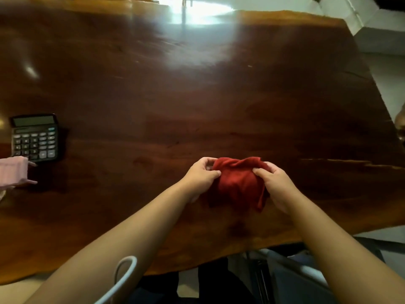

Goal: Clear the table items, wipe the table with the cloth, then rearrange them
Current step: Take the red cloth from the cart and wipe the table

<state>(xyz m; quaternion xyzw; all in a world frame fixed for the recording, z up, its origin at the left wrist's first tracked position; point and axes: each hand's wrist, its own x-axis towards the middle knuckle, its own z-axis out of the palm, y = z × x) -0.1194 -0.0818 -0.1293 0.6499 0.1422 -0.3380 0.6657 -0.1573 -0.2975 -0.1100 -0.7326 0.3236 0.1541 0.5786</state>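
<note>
A dark, glossy wooden bench (197,95) fills the view, mostly bare. At six o'clock on it, the left hand (202,175) and right hand (278,185) pinch a bunched red cloth (237,183) between clenched fingers. At nine o'clock lie a black calculator (35,138) and a pink item (13,172). Wiping would go best with the cloth folded flat and pressed evenly, in overlapping strokes.

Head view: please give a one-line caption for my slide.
Both hands, left and right, bunch a red cloth on the wooden table.
</note>
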